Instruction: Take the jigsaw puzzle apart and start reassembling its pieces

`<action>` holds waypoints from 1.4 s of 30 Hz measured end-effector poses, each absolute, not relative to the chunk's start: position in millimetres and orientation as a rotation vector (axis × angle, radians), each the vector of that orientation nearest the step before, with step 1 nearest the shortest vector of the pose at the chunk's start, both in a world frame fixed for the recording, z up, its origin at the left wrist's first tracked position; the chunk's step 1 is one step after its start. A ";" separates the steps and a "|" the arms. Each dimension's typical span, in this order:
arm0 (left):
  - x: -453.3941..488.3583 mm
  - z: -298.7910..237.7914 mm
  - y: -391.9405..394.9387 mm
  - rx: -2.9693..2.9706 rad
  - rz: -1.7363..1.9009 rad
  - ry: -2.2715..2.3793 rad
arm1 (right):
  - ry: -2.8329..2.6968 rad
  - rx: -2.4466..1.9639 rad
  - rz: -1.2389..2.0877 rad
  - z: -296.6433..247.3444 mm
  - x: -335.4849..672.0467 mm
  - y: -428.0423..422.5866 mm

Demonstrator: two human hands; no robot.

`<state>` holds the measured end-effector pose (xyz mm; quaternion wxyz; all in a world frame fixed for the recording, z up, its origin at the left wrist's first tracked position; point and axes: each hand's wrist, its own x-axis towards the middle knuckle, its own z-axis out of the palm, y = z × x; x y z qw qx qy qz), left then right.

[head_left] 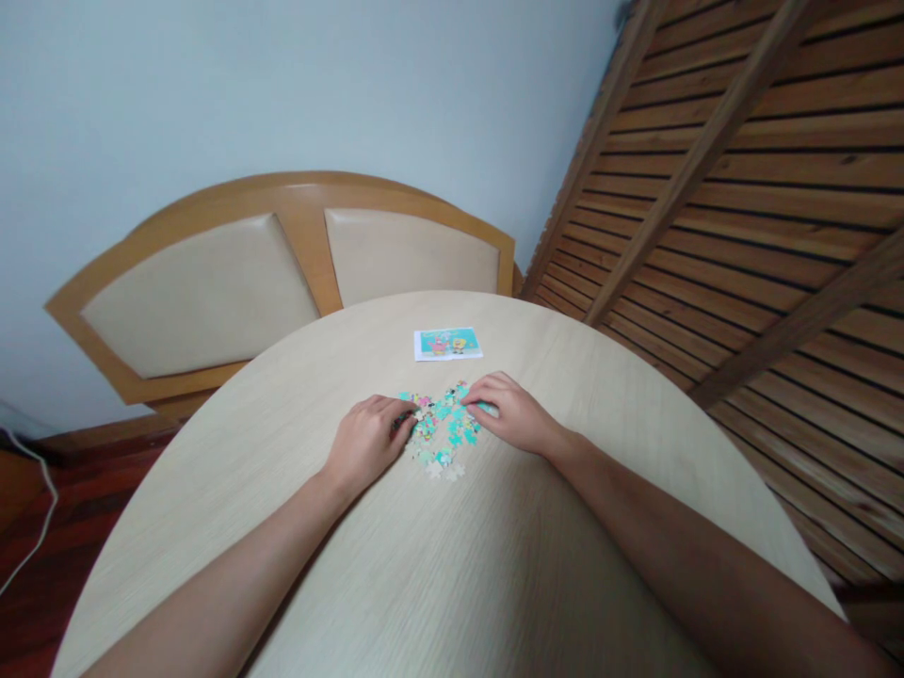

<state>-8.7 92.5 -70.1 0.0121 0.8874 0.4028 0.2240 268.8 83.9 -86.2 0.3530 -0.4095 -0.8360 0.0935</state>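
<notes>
Turquoise and pale jigsaw pieces [462,436] lie loosely on the table [424,565] between my left hand [371,433] and right hand [514,412], both curled at their edges, though I cannot tell remotely whether either grips one; I judge sorting under way, the next move calling for a one-piece pinch.

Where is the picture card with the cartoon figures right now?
In the head view, the picture card lies near mid-frame on the table, beyond the puzzle pieces, between them and the table's far edge.
</notes>
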 end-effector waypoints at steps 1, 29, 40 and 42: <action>-9.2 -71.2 93.1 2.764 0.684 1.260 | -2.181 -1.037 0.234 -85.4 267.5 83.0; -13.4 -71.1 100.9 2.727 0.637 1.287 | -2.436 -0.968 0.225 -75.9 252.8 66.9; -11.0 -70.9 96.3 2.740 0.633 1.283 | -2.482 -0.766 0.223 -72.5 246.4 64.0; -11.5 -69.5 94.0 2.722 0.669 1.246 | -2.451 -0.786 0.220 -74.6 247.2 66.0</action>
